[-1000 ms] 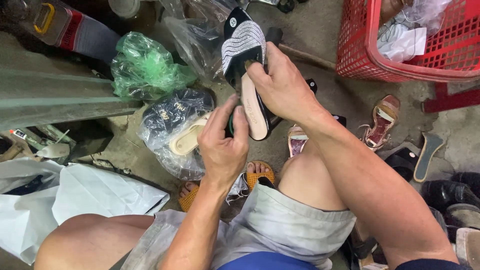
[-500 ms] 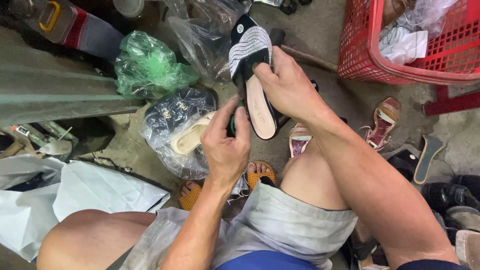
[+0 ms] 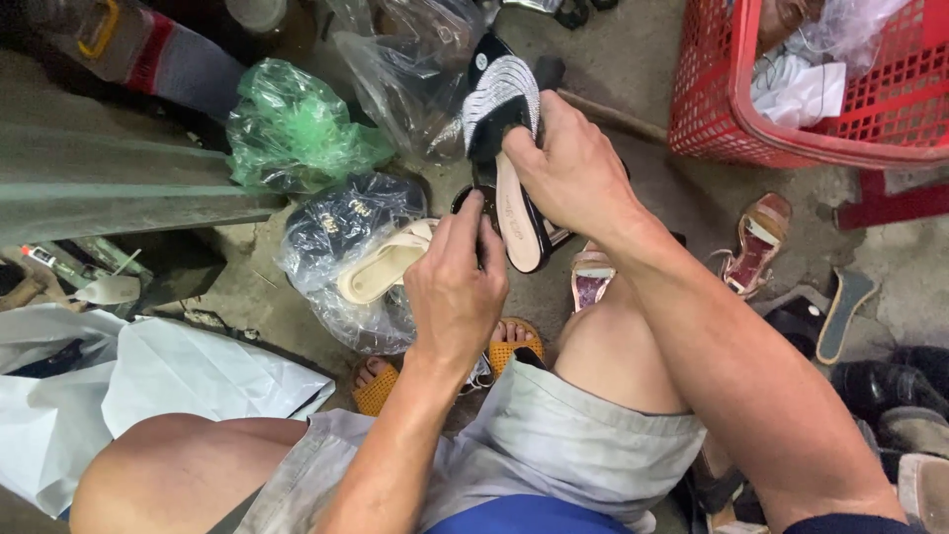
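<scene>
Crumpled green plastic bag (image 3: 297, 133) far left, clear bag w/ beige sandal (image 3: 381, 269) nxt. Left hand (image 3: 457, 292) pinches heel end of black slide sandal (image 3: 514, 163); right hand (image 3: 573, 173) clenched on its middle, studded strap up. Red mesh basket (image 3: 712, 89) right; little free floor.

Your right hand (image 3: 573, 173) grips a black slide sandal (image 3: 509, 148) with a sparkly strap, toe pointing away from you, pale insole facing up; your left hand (image 3: 455, 287) touches its heel end from below; just left of it lies a clear bag (image 3: 341, 247) holding a cream sandal (image 3: 381, 269); a green plastic bag (image 3: 292, 133) sits beyond; a red basket (image 3: 791, 119) stands at upper right; loose sandals lie on the floor (image 3: 682, 198).
</scene>
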